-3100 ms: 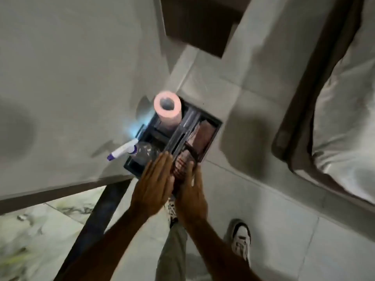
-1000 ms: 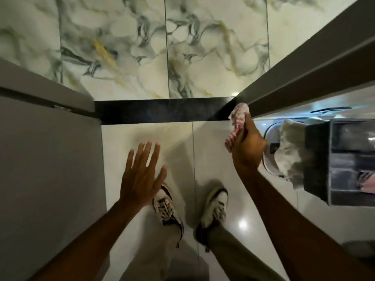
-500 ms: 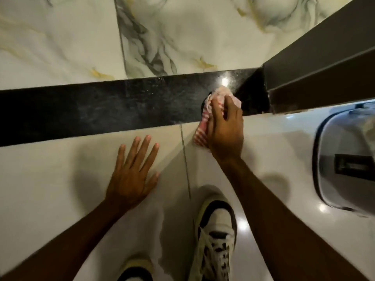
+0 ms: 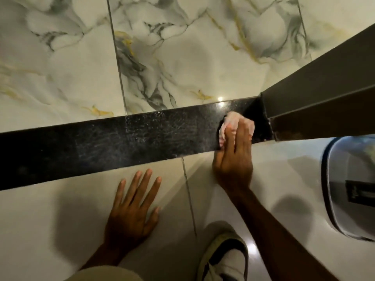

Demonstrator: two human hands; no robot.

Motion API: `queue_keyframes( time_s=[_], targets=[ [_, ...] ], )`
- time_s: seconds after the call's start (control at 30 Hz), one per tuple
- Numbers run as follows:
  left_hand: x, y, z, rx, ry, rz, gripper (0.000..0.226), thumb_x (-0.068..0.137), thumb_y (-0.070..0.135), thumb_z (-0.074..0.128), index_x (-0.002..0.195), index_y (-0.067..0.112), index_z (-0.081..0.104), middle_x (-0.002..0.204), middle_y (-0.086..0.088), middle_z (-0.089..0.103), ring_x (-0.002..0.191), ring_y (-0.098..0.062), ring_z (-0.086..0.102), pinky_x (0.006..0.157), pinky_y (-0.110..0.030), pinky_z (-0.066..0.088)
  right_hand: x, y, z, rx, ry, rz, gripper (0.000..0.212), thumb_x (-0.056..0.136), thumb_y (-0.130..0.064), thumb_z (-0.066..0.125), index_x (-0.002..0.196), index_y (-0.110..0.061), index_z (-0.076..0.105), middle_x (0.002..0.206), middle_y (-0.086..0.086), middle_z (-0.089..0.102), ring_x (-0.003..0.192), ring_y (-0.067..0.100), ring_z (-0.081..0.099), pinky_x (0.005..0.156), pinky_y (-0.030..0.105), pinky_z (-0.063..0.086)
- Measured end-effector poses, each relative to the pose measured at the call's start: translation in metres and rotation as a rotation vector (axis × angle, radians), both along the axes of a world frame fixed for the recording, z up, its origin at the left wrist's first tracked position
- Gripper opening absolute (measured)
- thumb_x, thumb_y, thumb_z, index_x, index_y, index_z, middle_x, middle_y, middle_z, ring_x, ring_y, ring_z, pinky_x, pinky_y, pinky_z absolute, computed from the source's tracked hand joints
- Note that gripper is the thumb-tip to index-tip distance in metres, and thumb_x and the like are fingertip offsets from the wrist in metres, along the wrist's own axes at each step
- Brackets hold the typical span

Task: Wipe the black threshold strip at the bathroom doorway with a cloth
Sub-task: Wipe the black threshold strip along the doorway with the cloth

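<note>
Black threshold strip (image 4: 101,142) running across the view from the left edge, rising slightly toward the right, dusty and streaked along most of its length. Marble-patterned bathroom tiles (image 4: 182,57) beyond it, plain pale floor tiles (image 4: 50,220) on the near side. Left hand (image 4: 132,211) flat on the pale floor just short of the strip, fingers spread, holding nothing. Sneaker (image 4: 225,258) at the lower edge, right of centre. Right hand (image 4: 235,159) pressing a crumpled pink-and-white cloth (image 4: 233,122) onto the strip's right end, fingers lying over the cloth, beside the dark door frame (image 4: 324,104). Grey lidded bin (image 4: 349,187) at the far right edge, contents hidden; dark label on the lid, writing too blurred to read.
</note>
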State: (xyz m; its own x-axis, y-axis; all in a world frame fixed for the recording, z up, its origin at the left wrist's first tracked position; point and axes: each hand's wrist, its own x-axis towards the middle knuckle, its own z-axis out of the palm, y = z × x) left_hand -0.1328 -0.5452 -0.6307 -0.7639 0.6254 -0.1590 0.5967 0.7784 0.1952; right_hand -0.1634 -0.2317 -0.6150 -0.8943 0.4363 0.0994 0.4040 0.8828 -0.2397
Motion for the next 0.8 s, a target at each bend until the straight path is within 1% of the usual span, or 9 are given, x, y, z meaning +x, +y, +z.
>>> queue_keyframes(
  time_s=[0.17, 0.23, 0.33, 0.43, 0.5, 0.57, 0.63, 0.7, 0.8],
  targets=[
    [0.002, 0.0, -0.009, 0.035, 0.007, -0.002, 0.072, 0.108, 0.055, 0.031, 0.172, 0.024, 0.022, 0.184, -0.005, 0.007, 0.17, -0.029, 0.011, 0.138, -0.057, 0.0, -0.091, 0.013, -0.008, 0.001, 0.042, -0.096, 0.065, 0.113, -0.035, 0.035, 0.17, -0.004, 0.026, 0.177, 0.024, 0.024, 0.166, 0.043, 0.021, 0.133, 0.059, 0.032],
    [0.0, 0.0, -0.011, 0.027, 0.01, 0.022, 0.072, 0.108, 0.054, 0.03, 0.172, 0.024, 0.021, 0.184, -0.005, 0.009, 0.17, -0.028, 0.01, 0.138, -0.056, 0.0, -0.101, -0.004, -0.012, 0.014, 0.027, 0.049, 0.065, 0.114, -0.04, 0.03, 0.172, -0.011, 0.024, 0.18, 0.018, 0.02, 0.168, 0.038, 0.017, 0.135, 0.056, 0.03],
    [0.001, 0.002, -0.002, 0.023, 0.012, 0.027, 0.071, 0.108, 0.052, 0.034, 0.171, 0.022, 0.025, 0.181, -0.01, 0.019, 0.168, -0.032, 0.019, 0.138, -0.058, 0.007, -0.045, -0.017, -0.004, -0.026, -0.011, 0.293, 0.061, 0.114, -0.027, 0.036, 0.172, -0.011, 0.025, 0.181, 0.018, 0.016, 0.17, 0.034, 0.011, 0.138, 0.052, 0.023],
    [0.001, 0.005, 0.003, 0.007, -0.002, 0.054, 0.073, 0.105, 0.052, 0.037, 0.17, 0.021, 0.028, 0.179, -0.013, 0.023, 0.165, -0.036, 0.026, 0.136, -0.06, 0.011, 0.015, -0.002, 0.003, 0.015, 0.001, 0.111, 0.056, 0.111, -0.015, 0.049, 0.166, -0.009, 0.04, 0.175, 0.023, 0.03, 0.165, 0.04, 0.026, 0.131, 0.053, 0.04],
    [0.001, 0.004, 0.001, 0.018, -0.005, 0.074, 0.073, 0.105, 0.052, 0.036, 0.17, 0.02, 0.027, 0.179, -0.014, 0.023, 0.166, -0.036, 0.024, 0.136, -0.06, 0.01, 0.013, 0.007, 0.0, 0.038, -0.021, -0.014, 0.056, 0.111, -0.017, 0.047, 0.166, -0.005, 0.038, 0.174, 0.027, 0.029, 0.164, 0.045, 0.026, 0.133, 0.055, 0.034],
    [0.001, 0.003, -0.002, 0.037, 0.014, 0.074, 0.071, 0.108, 0.052, 0.033, 0.171, 0.02, 0.025, 0.18, -0.015, 0.023, 0.168, -0.034, 0.021, 0.137, -0.06, 0.01, -0.022, 0.01, 0.001, -0.022, 0.028, -0.107, 0.06, 0.113, -0.026, 0.041, 0.168, -0.002, 0.031, 0.176, 0.028, 0.025, 0.165, 0.046, 0.023, 0.136, 0.056, 0.027],
    [0.004, 0.002, -0.005, 0.052, 0.05, 0.065, 0.071, 0.109, 0.052, 0.03, 0.172, 0.02, 0.023, 0.181, -0.014, 0.022, 0.169, -0.033, 0.017, 0.138, -0.058, 0.008, -0.067, -0.001, -0.001, -0.155, 0.149, -0.185, 0.068, 0.113, -0.046, 0.031, 0.172, -0.012, 0.023, 0.176, 0.022, 0.029, 0.164, 0.042, 0.029, 0.131, 0.061, 0.035],
    [0.004, 0.001, -0.01, 0.054, 0.064, 0.076, 0.071, 0.109, 0.051, 0.03, 0.172, 0.021, 0.021, 0.181, -0.013, 0.019, 0.169, -0.031, 0.014, 0.138, -0.055, 0.004, -0.091, -0.027, -0.006, -0.134, 0.203, -0.069, 0.074, 0.109, -0.049, 0.04, 0.173, -0.03, 0.007, 0.176, 0.018, 0.028, 0.162, 0.039, 0.032, 0.12, 0.06, 0.049],
    [0.003, 0.002, -0.009, 0.056, 0.055, 0.091, 0.07, 0.109, 0.051, 0.028, 0.173, 0.023, 0.019, 0.181, -0.012, 0.016, 0.17, -0.03, 0.012, 0.139, -0.054, 0.002, -0.059, -0.053, -0.008, -0.036, 0.118, 0.316, 0.074, 0.11, -0.034, 0.045, 0.174, -0.024, 0.01, 0.18, 0.016, 0.017, 0.169, 0.021, -0.002, 0.122, 0.056, 0.051]
  ],
)
